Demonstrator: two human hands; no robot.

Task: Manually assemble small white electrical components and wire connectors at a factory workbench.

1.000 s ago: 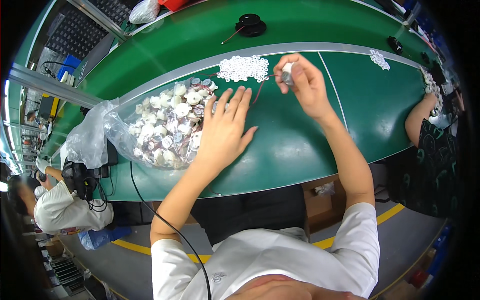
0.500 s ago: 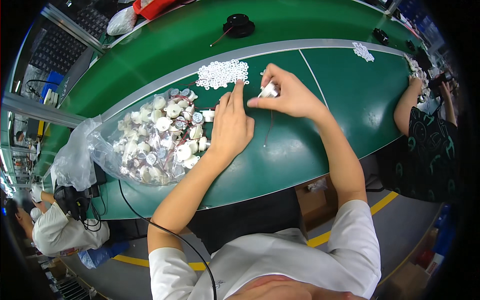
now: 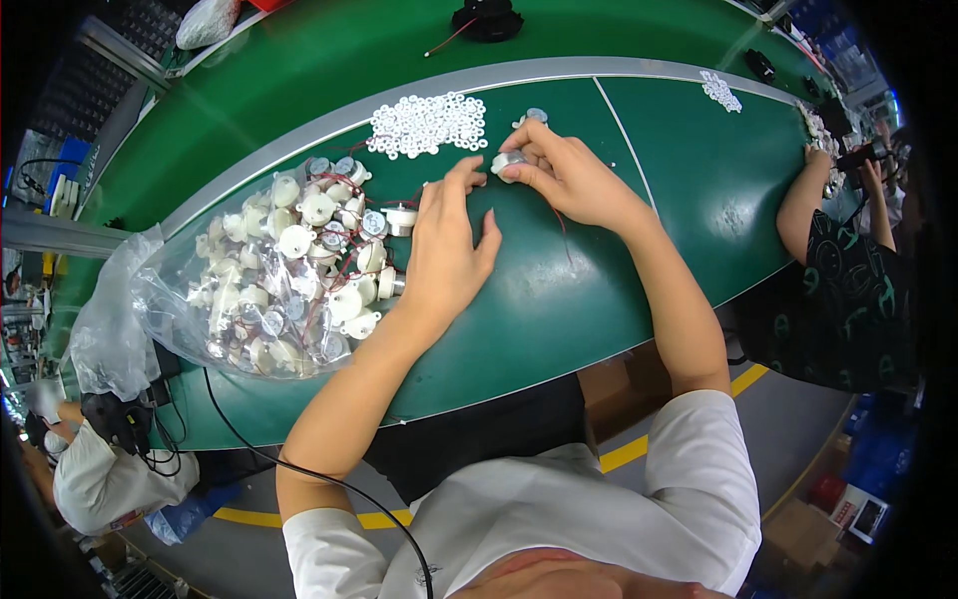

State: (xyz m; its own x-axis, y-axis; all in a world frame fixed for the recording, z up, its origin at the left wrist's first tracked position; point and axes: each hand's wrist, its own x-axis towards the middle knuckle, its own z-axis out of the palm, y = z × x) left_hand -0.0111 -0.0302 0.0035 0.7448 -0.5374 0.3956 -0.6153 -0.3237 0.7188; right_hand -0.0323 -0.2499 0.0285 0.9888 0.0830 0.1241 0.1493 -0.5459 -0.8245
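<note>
Your right hand [image 3: 569,180] pinches a small white round part [image 3: 507,161] between thumb and fingertips, low over the green table [image 3: 559,299] just below the pile of white rings [image 3: 427,125]. Your left hand [image 3: 446,250] lies flat with fingers spread — holding nothing — beside the clear bag of white parts [image 3: 269,280].
</note>
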